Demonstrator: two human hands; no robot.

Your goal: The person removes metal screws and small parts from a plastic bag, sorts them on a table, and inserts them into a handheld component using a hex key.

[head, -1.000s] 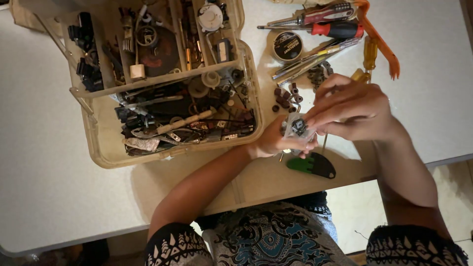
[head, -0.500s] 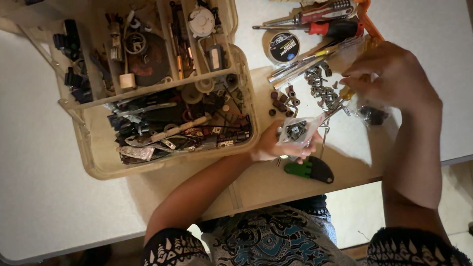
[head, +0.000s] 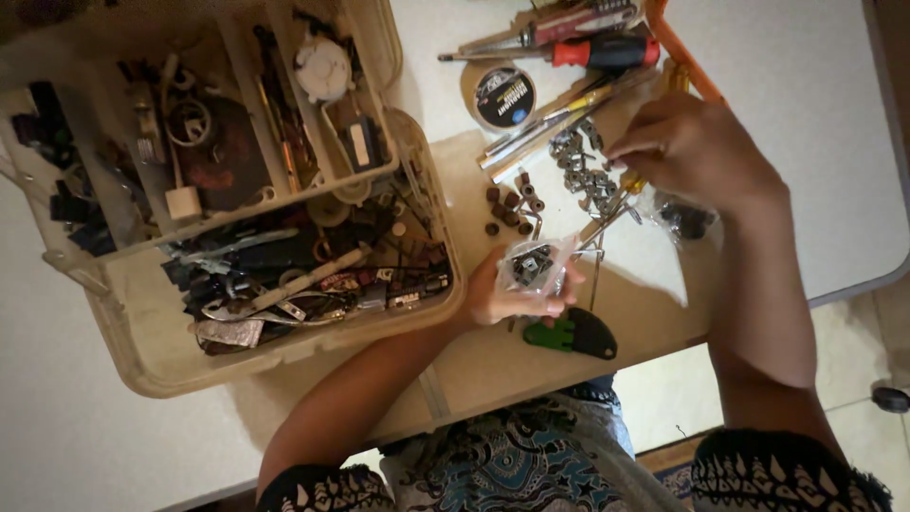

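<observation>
a small clear plastic bag of dark metal parts (head: 531, 265) is gripped by the left hand (head: 502, 294) above the table edge; the right hand (head: 697, 152) is curled, fingertips pinched over the scattered grey metal nuts (head: 580, 171).

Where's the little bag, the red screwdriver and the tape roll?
Bag (head: 531, 265), head view, its clear middle, in left hand.
Red screwdriver (head: 607, 52), head view, its handle.
Tape roll (head: 502, 97), head view, its dark face.
</observation>
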